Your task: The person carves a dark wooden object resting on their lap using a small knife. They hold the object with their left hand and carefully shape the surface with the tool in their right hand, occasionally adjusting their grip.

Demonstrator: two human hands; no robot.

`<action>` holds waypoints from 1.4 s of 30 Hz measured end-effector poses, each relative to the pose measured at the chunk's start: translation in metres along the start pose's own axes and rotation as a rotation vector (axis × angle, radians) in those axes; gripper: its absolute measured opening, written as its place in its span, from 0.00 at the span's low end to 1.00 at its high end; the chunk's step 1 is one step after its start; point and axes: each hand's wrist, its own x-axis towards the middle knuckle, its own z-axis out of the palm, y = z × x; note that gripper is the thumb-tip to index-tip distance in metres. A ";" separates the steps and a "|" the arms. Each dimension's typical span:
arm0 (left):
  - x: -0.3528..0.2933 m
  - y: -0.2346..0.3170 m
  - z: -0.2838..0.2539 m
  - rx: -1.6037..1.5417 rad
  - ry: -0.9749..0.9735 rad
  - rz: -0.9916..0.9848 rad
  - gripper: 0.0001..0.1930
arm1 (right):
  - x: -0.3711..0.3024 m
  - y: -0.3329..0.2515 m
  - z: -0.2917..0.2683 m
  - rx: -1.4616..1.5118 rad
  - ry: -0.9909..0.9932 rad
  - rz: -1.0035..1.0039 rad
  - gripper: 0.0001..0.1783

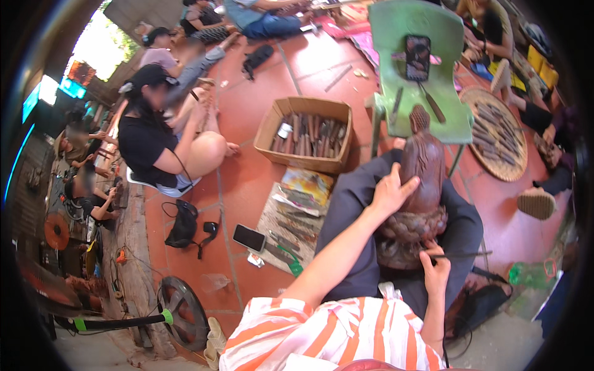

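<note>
A dark brown carved wooden Buddha statue (422, 162) with a lotus-shaped base stands upright between my thighs, leaning on my lap. My left hand (394, 190) grips its side just above the lotus base, thumb stretched across the front. Low down by the base, my right hand (435, 264) is closed around a slim dark rod-like tool (465, 254), which sticks out to the right. The tool's exact kind is too small to make out, and my fingers cover its end near the wood.
Ahead is a green plastic chair (392, 80) bearing a phone (417, 57) and tools. To its left stands a cardboard box (303, 162) of handled tools; flat tools lie on a mat (276, 213). A round woven tray (525, 167) holds more tools. Several people sit around.
</note>
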 end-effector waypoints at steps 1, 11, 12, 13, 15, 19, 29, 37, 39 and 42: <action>-0.001 0.000 0.000 -0.024 -0.025 -0.034 0.40 | 0.000 -0.002 0.000 -0.015 0.007 0.015 0.06; 0.001 0.007 -0.005 -0.079 -0.060 -0.044 0.38 | 0.001 0.003 -0.003 -0.046 -0.024 0.050 0.07; -0.001 0.006 -0.005 -0.078 -0.042 -0.036 0.38 | 0.000 0.003 -0.001 -0.034 -0.026 0.054 0.07; 0.000 0.005 -0.006 -0.059 -0.026 -0.027 0.37 | 0.001 0.000 0.001 -0.010 -0.010 0.049 0.07; -0.001 0.004 -0.004 -0.039 -0.007 -0.020 0.36 | -0.001 -0.001 0.002 -0.032 -0.006 0.044 0.06; -0.001 0.006 -0.004 -0.076 -0.034 -0.039 0.35 | 0.002 -0.007 0.004 -0.033 0.010 0.023 0.06; 0.000 0.007 -0.005 -0.093 -0.079 -0.063 0.35 | 0.001 0.000 0.000 -0.066 0.002 -0.014 0.07; 0.018 -0.021 -0.015 -0.362 0.223 -0.107 0.23 | -0.001 -0.006 0.005 0.036 0.004 -0.004 0.05; 0.034 -0.025 -0.023 -0.619 0.277 -0.268 0.23 | 0.000 -0.003 0.003 0.073 0.003 0.002 0.05; 0.054 -0.016 -0.054 -0.775 0.265 -0.384 0.23 | 0.002 0.001 -0.003 0.091 0.001 0.002 0.05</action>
